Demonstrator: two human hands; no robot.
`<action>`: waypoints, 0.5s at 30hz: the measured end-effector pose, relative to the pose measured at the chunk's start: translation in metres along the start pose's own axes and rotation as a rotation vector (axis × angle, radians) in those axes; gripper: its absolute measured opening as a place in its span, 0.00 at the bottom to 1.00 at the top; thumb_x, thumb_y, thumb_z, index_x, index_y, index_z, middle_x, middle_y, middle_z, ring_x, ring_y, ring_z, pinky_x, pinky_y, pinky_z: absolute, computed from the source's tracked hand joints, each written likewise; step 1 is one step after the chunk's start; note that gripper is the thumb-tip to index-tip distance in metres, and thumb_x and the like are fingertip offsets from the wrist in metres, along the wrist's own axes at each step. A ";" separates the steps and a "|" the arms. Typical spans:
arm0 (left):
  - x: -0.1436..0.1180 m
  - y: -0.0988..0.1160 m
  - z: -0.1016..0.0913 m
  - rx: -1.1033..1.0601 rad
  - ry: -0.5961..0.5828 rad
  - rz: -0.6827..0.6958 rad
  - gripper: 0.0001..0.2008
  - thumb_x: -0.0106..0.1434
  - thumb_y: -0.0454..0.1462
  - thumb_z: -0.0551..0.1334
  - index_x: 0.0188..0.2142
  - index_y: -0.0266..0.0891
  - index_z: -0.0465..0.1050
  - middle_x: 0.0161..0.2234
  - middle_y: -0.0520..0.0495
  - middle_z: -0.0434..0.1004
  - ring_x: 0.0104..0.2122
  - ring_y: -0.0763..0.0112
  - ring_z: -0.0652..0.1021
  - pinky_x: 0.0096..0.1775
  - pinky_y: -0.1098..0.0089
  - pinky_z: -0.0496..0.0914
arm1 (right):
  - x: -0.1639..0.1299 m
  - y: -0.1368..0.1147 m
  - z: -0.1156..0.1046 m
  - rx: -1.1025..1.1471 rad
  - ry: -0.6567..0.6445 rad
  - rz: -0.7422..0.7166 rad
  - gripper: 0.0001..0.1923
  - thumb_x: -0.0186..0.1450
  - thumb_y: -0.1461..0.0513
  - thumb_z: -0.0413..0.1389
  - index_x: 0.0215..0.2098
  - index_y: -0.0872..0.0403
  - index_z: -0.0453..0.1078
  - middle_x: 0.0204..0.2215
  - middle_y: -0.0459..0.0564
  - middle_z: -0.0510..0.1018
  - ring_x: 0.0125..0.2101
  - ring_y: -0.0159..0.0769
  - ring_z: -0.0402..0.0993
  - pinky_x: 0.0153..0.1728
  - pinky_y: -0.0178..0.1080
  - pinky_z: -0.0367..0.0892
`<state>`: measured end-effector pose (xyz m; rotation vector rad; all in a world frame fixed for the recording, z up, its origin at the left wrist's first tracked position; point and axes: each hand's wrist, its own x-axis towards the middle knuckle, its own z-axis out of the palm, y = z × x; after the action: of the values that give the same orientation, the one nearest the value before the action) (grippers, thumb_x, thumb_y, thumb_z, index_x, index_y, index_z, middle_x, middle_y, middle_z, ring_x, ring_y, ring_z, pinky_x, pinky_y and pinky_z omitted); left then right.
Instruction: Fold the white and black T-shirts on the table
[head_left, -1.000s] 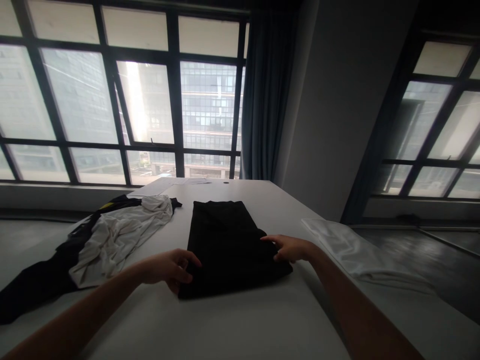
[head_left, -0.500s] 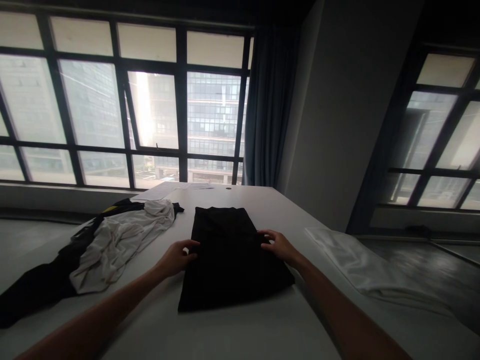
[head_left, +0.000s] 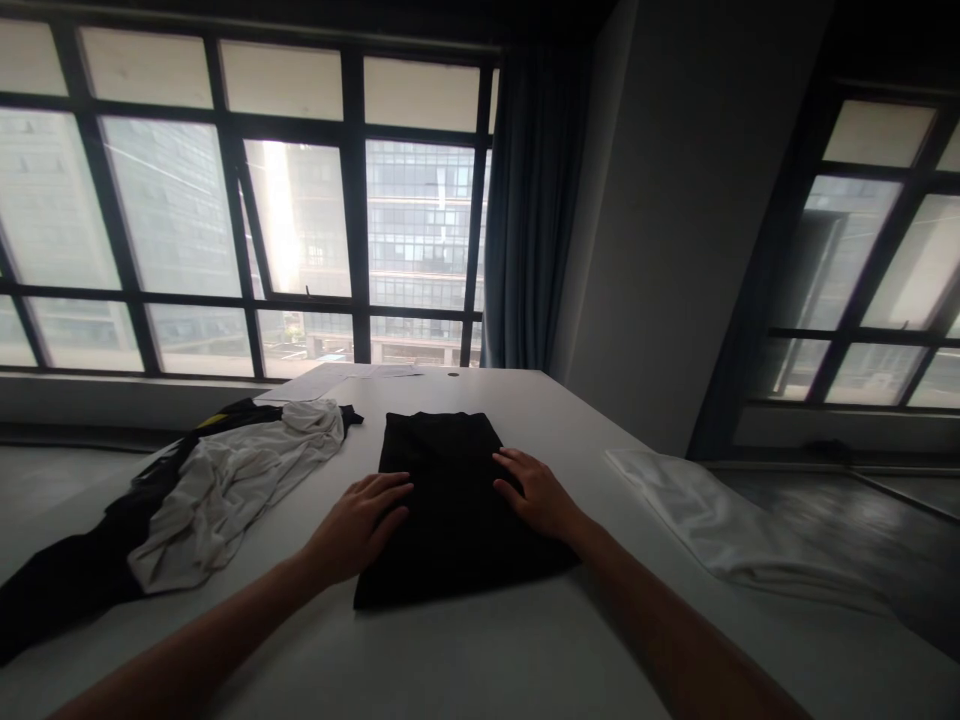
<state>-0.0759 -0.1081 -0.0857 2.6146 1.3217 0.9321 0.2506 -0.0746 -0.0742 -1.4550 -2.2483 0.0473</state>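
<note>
Big windows look out on tall buildings, and a white counter stands in front of them. One folded black cloth lies flat in the middle of the counter. Both hands are open, fingers spread, pressing down on it: the left hand on its left edge, the right hand on its right side. It looks like the smoothing step; the hands would need to slide outward, gently. One crumpled white cloth sits to the left on something dark, maybe more clothes. One pale cloth lies to the right.
</note>
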 end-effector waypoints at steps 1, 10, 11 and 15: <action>-0.002 0.004 0.005 -0.004 -0.088 0.035 0.25 0.70 0.51 0.52 0.62 0.48 0.67 0.65 0.46 0.63 0.64 0.53 0.62 0.64 0.52 0.56 | -0.002 -0.004 0.004 0.015 -0.075 -0.025 0.31 0.71 0.48 0.47 0.68 0.50 0.58 0.68 0.52 0.56 0.68 0.46 0.48 0.67 0.51 0.43; -0.008 -0.026 0.010 -0.115 -0.465 0.060 0.31 0.69 0.52 0.56 0.68 0.52 0.53 0.70 0.49 0.46 0.69 0.55 0.50 0.67 0.50 0.46 | -0.003 0.016 0.026 0.049 -0.352 0.153 0.36 0.71 0.42 0.40 0.71 0.49 0.48 0.71 0.49 0.44 0.70 0.45 0.35 0.67 0.57 0.31; -0.008 -0.032 0.004 -0.135 -0.465 0.053 0.30 0.69 0.51 0.56 0.68 0.51 0.56 0.70 0.49 0.49 0.69 0.56 0.52 0.67 0.51 0.47 | -0.001 0.021 0.024 0.053 -0.345 0.172 0.34 0.72 0.44 0.40 0.71 0.48 0.50 0.71 0.49 0.46 0.70 0.45 0.36 0.67 0.58 0.31; -0.008 -0.056 -0.019 -0.139 -0.385 0.007 0.22 0.69 0.43 0.55 0.61 0.49 0.68 0.65 0.47 0.63 0.66 0.57 0.61 0.66 0.49 0.49 | -0.003 0.048 0.004 0.066 -0.256 0.194 0.24 0.71 0.57 0.48 0.65 0.48 0.64 0.67 0.51 0.59 0.68 0.44 0.48 0.67 0.53 0.40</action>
<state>-0.1294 -0.0832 -0.0924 2.5239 1.1077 0.4655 0.2908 -0.0548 -0.0920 -1.7084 -2.2671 0.3855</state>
